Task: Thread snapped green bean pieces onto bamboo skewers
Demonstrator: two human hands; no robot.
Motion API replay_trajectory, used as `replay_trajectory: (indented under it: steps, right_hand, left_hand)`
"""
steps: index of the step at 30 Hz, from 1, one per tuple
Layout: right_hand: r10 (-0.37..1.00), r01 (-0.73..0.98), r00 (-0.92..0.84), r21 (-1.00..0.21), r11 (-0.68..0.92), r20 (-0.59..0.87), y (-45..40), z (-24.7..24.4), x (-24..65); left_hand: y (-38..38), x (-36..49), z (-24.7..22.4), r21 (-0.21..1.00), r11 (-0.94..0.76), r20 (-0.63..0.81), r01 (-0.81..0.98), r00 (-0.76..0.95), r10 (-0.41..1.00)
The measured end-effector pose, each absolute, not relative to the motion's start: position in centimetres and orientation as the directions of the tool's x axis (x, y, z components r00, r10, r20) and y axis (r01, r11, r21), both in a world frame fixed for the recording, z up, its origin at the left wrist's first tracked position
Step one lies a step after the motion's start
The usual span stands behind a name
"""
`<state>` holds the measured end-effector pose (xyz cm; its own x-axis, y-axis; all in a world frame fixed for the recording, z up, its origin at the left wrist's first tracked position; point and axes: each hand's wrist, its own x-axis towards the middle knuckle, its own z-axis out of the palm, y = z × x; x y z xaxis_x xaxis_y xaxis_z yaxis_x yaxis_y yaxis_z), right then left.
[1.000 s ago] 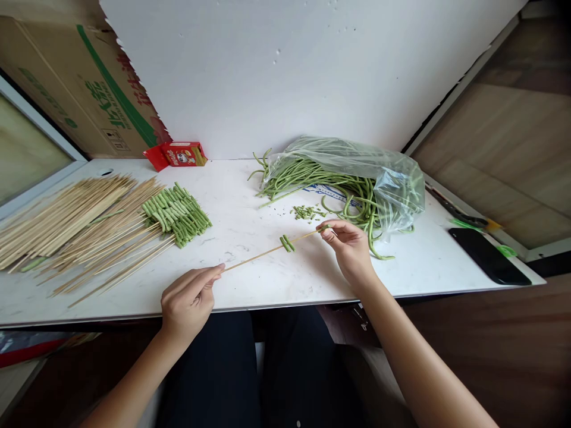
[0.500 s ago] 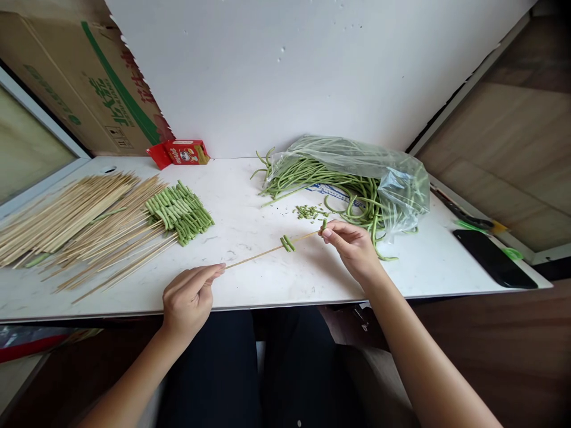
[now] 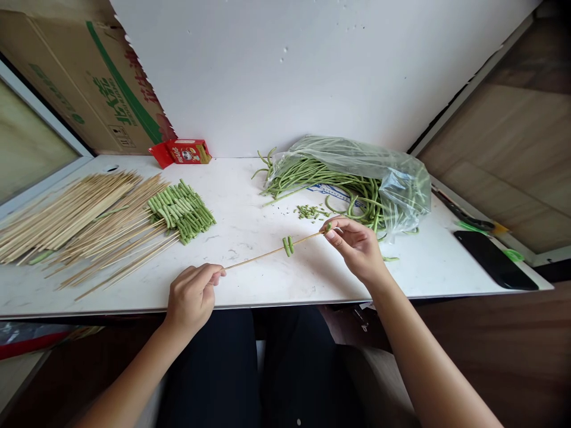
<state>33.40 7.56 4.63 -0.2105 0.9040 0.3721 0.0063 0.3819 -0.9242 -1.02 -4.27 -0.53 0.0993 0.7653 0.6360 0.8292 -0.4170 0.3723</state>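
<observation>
On the white surface (image 3: 250,196), toward its back, lies a clear plastic bag (image 3: 357,151), with long green beans (image 3: 307,172) spilling from its left end and along its near side. In front of the bag, and to its left, a thin wooden skewer (image 3: 254,258) is held up at a slant, its right end higher than its left. Two short bean pieces (image 3: 288,246) sit on it side by side, roughly crosswise to the stick and a little apart.

The left hand (image 3: 191,294), farther to the left and nearer than the bag, is closed, thumb and fingers pinching the skewer's lower end. The right hand (image 3: 354,246), just in front of the bag, is partly curled; its thumb and fingertips meet around another bean piece (image 3: 329,226) at the skewer's upper end. Whether the stick has pierced that piece cannot be made out.

Between the right hand and the bag, small green scraps (image 3: 311,211) lie scattered. Well to the left of the bag, a block of bean pieces already threaded (image 3: 182,211) has its sticks pointing away leftward, and beyond it spreads a broad pile of wooden skewers (image 3: 71,214). A red box (image 3: 191,152) stands left of the bag, near the back. To the right of the bag and nearer lies a black phone-like slab (image 3: 494,260).
</observation>
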Motion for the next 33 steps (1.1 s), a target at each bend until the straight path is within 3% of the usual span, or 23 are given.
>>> replay_trajectory:
  steps: [11, 23, 28, 33]
  right_hand:
    - [0.838, 0.073, -0.131, -0.838, 0.54, 0.529, 7.1, 4.3, 32.9]
    - [0.866, 0.149, -0.134, -0.854, 0.498, 0.482, 6.9, 4.4, 32.8]
    - [0.882, 0.092, -0.18, -0.885, 0.456, 0.436, 6.9, 4.8, 33.5]
    - [0.832, 0.075, -0.231, -0.843, 0.533, 0.505, 6.8, 5.0, 33.2]
  left_hand:
    - [-4.1, -1.0, -0.3, 0.34, -0.453, 0.624, 0.824, 0.163, 0.764]
    - [-4.4, -0.9, -1.4, 0.247, -0.453, 0.756, 0.857, 0.123, 0.643]
    - [-4.5, -1.0, -1.6, 0.17, -0.486, 0.785, 0.857, 0.181, 0.593]
    - [-4.5, -1.8, -0.8, 0.211, -0.444, 0.706, 0.871, 0.179, 0.685]
